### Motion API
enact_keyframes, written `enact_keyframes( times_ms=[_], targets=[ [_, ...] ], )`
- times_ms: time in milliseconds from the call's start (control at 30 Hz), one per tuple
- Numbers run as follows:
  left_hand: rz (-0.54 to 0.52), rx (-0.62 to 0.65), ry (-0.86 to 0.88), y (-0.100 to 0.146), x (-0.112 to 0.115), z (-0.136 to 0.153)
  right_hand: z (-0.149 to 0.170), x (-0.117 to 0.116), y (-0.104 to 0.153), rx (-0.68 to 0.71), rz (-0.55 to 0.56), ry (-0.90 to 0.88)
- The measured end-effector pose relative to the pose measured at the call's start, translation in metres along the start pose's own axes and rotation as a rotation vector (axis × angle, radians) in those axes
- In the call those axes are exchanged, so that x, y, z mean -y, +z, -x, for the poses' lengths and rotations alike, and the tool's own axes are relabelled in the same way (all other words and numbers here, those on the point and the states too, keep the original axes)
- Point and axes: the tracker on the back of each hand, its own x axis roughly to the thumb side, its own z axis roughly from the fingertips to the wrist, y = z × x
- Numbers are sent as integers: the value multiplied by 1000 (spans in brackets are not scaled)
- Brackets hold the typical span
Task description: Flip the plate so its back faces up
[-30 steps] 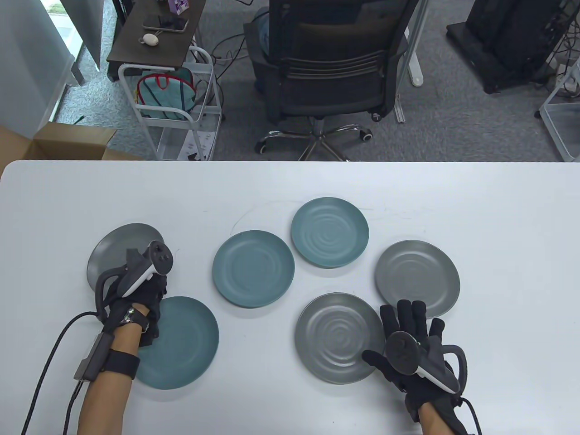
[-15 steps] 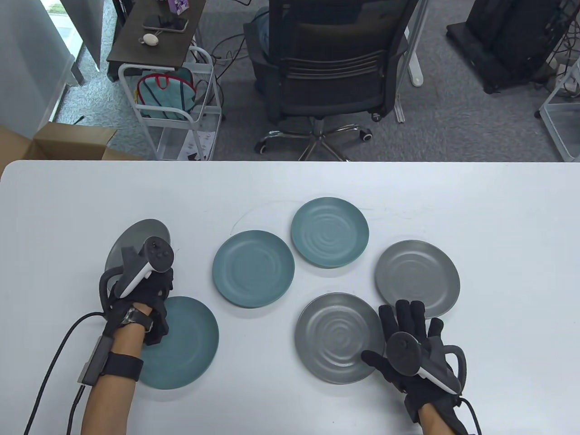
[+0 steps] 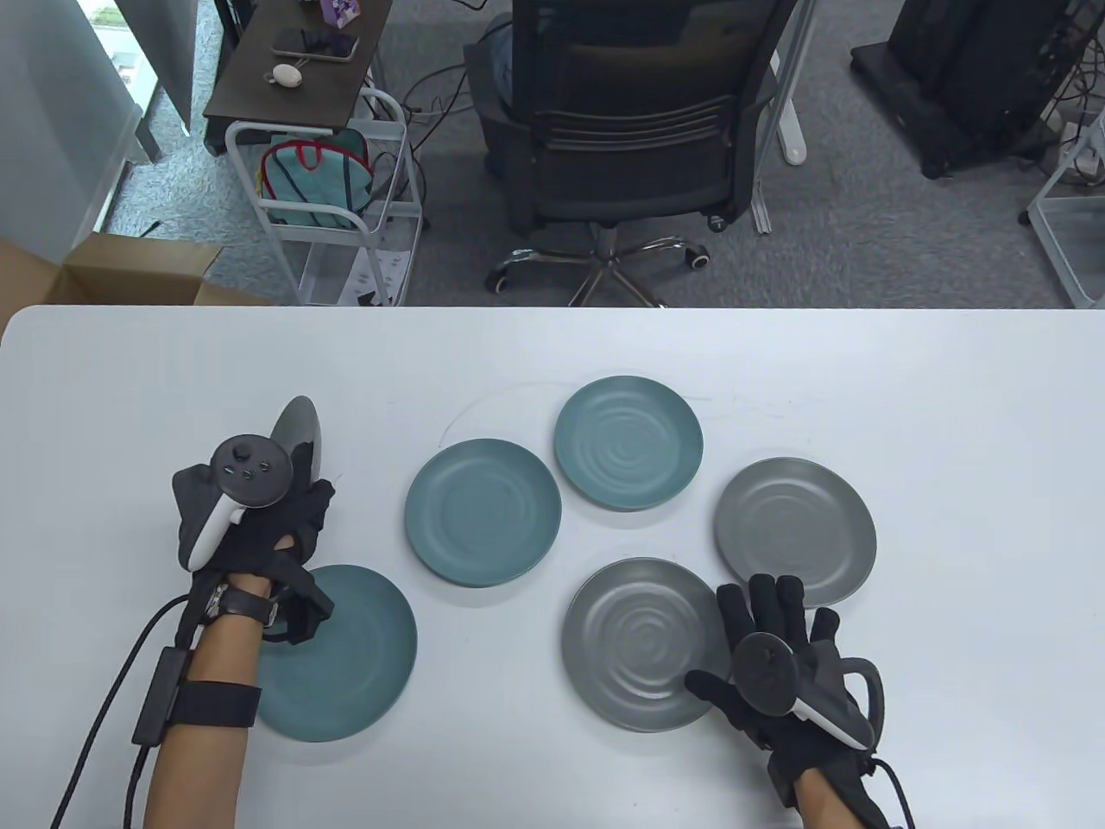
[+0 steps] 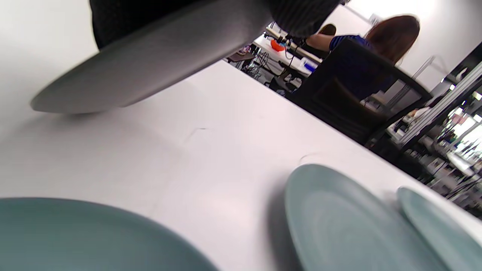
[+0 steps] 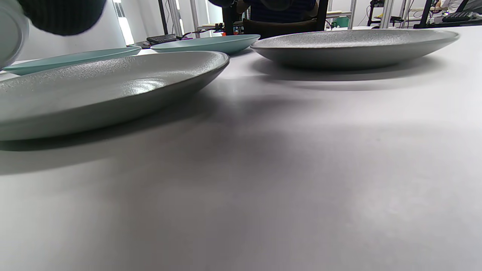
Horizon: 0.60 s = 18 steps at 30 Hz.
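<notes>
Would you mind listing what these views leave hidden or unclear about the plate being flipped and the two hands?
- Grey plate, table view: seen nearly edge-on, largely behind the left hand and its tracker; which face is which is unclear.
- Left hand's fingers, left wrist view: a dark blur at the top edge; the exact grip cannot be read.
- Right hand, table view: tracker covers its back; contact with the table is unclear.

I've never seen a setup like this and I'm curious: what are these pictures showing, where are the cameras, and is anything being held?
No robot here: a person wears black sensor gloves with a tracker strapped on each. One camera looks down at the white table; one sits on each wrist, low over the tabletop. The left hand grips a grey plate, tipped up on its edge. Five plates lie flat: three teal, two grey. The right hand lies open, fingers spread, at the near grey plate.
</notes>
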Motion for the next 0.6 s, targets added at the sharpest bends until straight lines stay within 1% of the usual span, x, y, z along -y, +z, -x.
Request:
enact_keyframes(
  times_ms=[267, 333, 467, 600],
  targets=[
    [-63, 31, 315, 1, -15, 15, -1, -1, 0, 3, -6, 1],
    [-76, 23, 378, 0, -17, 20, -1, -1, 0, 4, -7, 1],
    [-152, -13, 482, -1, -21, 33, -2, -1, -1, 5, -9, 1],
    [-166, -64, 587, -5, -22, 49, -3, -1, -1, 7, -11, 2]
  ],
)
